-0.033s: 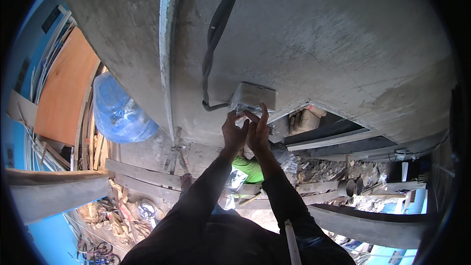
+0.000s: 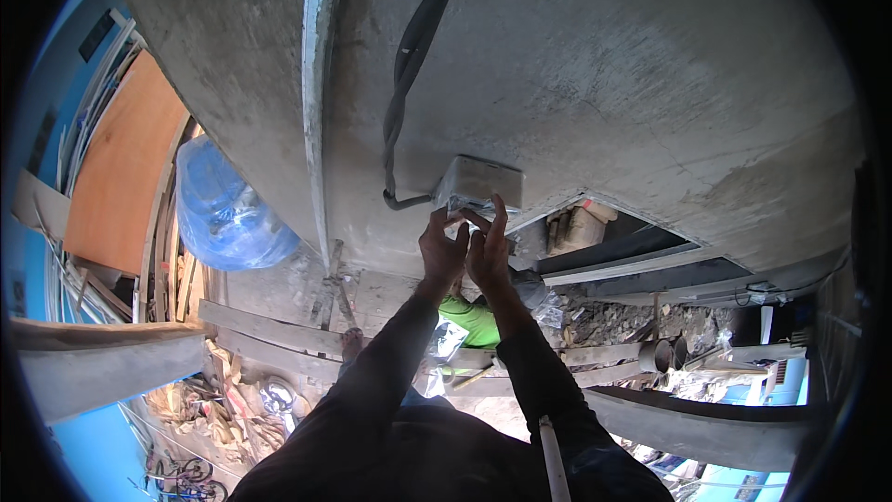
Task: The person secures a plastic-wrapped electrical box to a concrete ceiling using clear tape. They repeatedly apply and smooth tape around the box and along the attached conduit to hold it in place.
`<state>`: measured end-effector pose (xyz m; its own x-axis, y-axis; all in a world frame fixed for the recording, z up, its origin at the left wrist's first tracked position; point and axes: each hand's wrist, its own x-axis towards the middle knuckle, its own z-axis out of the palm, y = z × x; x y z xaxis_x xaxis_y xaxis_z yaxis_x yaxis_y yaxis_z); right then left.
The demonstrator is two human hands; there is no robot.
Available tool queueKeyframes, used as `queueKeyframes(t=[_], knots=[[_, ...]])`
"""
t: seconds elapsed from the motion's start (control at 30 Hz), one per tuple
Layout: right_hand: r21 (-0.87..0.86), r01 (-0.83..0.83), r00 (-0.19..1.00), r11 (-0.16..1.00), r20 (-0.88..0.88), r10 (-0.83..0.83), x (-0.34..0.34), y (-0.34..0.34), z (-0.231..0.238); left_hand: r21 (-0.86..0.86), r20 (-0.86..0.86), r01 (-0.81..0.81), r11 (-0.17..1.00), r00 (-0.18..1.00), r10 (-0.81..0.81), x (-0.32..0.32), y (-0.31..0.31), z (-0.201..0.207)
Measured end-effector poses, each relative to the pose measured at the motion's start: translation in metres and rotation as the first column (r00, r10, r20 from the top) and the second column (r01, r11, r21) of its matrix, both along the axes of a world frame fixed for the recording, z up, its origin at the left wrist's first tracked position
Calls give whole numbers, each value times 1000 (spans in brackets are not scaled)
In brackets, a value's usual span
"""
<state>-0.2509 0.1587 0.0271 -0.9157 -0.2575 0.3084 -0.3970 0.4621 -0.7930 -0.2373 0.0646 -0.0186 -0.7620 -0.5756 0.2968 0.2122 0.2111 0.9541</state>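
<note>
Head view, left hand point(image 2: 442, 249), right hand point(image 2: 488, 256), grey box point(image 2: 485, 178) just beyond

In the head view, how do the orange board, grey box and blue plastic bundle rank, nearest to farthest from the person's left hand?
1. Grey box: just above the left hand.
2. Blue plastic bundle: off to the left.
3. Orange board: farther left.

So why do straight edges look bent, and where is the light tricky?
In the head view, fisheye distortion bows the beam at lower right, and black surrounds the rounded picture; also in the head view, the sleeves sink toward black while patches at lower right glare white, and the hands show no obvious blur.
</note>
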Motion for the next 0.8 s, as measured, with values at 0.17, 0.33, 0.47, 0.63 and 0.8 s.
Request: queueKeyframes(t=[0.17,0.33,0.47,0.63,0.8], knots=[[-20,-32,999,999,-11,32,-2,2,1,-74,1,-30,997,1000,30,-9,-9,-4],[25,-43,992,999,-115,45,0,0,3,10,47,-70,997,996,70,-9,-5,-6],[366,-95,949,926,-246,195,-5,-2,19,48,73,-108,993,992,105,-10,0,-9],[622,-94,882,778,-310,355,-17,-7,37,97,-31,-110,989,993,113,-12,3,-12],[678,-71,985,731,-69,160,-17,-1,38,166,70,-117,979,992,106,-14,5,-11]])
